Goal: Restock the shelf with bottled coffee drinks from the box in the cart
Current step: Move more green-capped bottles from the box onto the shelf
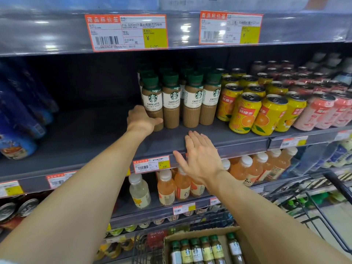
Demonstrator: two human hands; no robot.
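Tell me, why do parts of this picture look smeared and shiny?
Head view: ceiling lights glare off the grey plastic shelf-edge strip; the wide lens bends the shelf lines; the blue packs at the left edge and the pink cans at the right blur, while the brown green-capped coffee bottles stay sharp.

Left arm stretched forward, left hand (142, 120) curled round base of leftmost front bottle (152, 103), thumb in front. Right arm extended, right hand (198, 157) lower and right of that bottle, flat, fingers straight, thumb spread, holding nothing.
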